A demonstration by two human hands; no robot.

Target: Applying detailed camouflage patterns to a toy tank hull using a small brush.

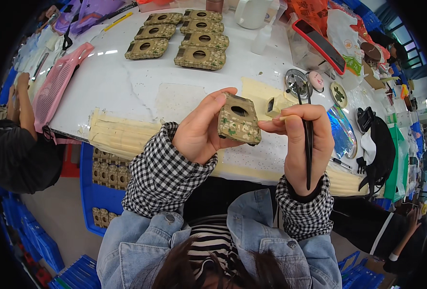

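My left hand (196, 132) grips a camouflage-patterned toy tank hull (232, 127) by its sides, above the table's front edge. A round dark hole shows in the hull's top. Black tweezers (309, 156) lie in my right hand (314, 132), their tips pointing up and away from the hull. The thumb and fingers of that hand are bent, and one fingertip reaches the hull's right edge. Something small and pale may be between them, but I cannot make it out. Behind the right fingers a small cream-coloured block (277, 106) rests on the table.
Several more camouflage hulls (201, 57) stand in two columns at the back. A blue tray (89, 192) with similar parts sits lower left. A red-cased phone (319, 45), a round metal dish (297, 82) and a pink mesh bag (62, 86) lie around. Other people sit at both sides.
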